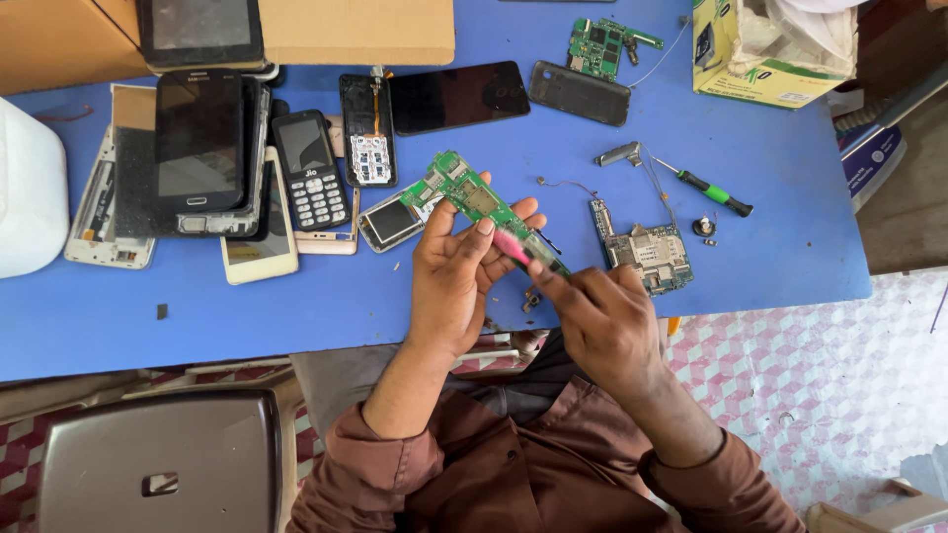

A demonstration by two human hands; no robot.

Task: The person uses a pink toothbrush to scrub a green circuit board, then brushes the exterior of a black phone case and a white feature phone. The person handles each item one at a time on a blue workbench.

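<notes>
Right hand [602, 321] pinches pink tool [513, 247]; left hand [459, 266] grips green circuit board [474, 197].

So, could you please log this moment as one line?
left hand: holds green circuit board | right hand: pink tool on board | blue table: phones, screwdriver

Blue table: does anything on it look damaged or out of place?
Yes. The blue table is strewn with phones in pieces: a keypad phone lies beside an opened phone with its insides bare, and loose circuit boards lie about. The left hand holds a bare green board.
</notes>
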